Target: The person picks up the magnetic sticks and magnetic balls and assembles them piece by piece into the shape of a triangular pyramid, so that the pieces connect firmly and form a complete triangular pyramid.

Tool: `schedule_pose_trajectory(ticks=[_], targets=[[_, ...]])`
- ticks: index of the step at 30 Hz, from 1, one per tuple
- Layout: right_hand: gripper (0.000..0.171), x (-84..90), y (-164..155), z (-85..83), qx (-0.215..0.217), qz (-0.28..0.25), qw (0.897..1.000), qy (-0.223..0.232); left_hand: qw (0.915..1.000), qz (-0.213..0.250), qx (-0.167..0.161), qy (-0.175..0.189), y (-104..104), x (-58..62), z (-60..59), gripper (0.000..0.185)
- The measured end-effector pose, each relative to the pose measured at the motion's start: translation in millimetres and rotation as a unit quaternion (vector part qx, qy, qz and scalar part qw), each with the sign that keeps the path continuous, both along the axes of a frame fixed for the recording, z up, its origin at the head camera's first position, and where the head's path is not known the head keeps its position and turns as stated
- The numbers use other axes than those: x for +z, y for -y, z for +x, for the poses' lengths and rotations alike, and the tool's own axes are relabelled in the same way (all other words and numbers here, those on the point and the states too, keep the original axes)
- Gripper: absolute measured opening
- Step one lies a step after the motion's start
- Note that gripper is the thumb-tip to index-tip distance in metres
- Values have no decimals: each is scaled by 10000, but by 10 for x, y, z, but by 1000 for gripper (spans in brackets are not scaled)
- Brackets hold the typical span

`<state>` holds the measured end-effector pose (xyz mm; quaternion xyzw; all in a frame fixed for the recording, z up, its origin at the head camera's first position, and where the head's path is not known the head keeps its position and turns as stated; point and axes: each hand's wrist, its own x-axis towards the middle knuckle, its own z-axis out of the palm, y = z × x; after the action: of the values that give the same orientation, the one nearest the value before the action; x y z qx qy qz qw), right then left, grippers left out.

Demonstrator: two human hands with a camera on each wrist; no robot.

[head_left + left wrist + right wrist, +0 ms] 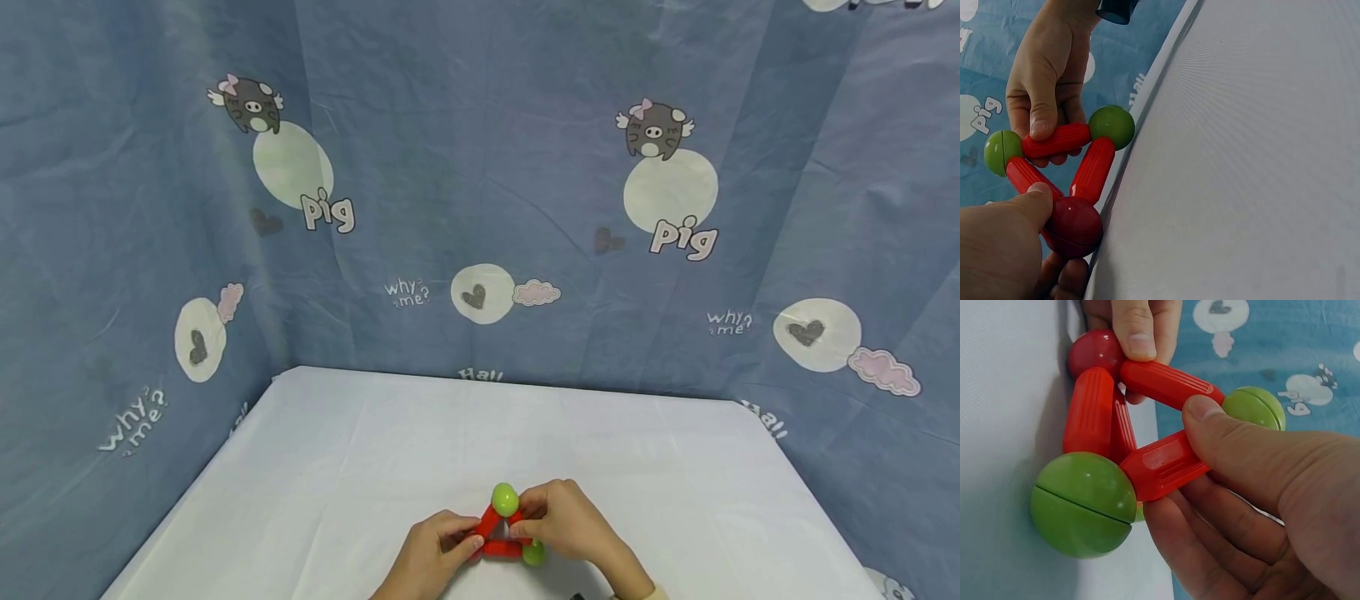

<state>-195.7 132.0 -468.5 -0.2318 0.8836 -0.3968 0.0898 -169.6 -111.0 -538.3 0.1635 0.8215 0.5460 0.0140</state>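
Both hands hold a toy frame of ridged red rods joined by balls, close over the white table. My left hand (431,552) pinches a red rod (1169,384) where it meets the red ball (1074,226), thumb on top and fingers beneath. My right hand (566,521) pinches another red rod (1057,140) between thumb and fingers; this rod runs between a green ball (1111,127) and a second green ball (1004,153). A third rod (1088,409) links the red ball to the nearer green ball. Behind it, a further red rod (1124,428) is partly hidden, with a sliver of green at its end.
A white cloth (360,467) covers the table. Blue fabric (487,208) printed with pigs, hearts and clouds hangs behind and along the sides. A dark cylindrical piece (1117,9) shows by the right wrist.
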Motion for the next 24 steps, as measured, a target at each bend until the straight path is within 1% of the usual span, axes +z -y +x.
schedule_pose_trajectory(ticks=[15, 24], targets=[[12, 11, 11, 19, -55, -38, 10000, 13, 10000, -22, 63, -17, -7, -6, -6, 33], [14, 1, 11, 8, -49, -32, 10000, -70, 9999, -37, 97, 82, -10, 4, -3, 33]])
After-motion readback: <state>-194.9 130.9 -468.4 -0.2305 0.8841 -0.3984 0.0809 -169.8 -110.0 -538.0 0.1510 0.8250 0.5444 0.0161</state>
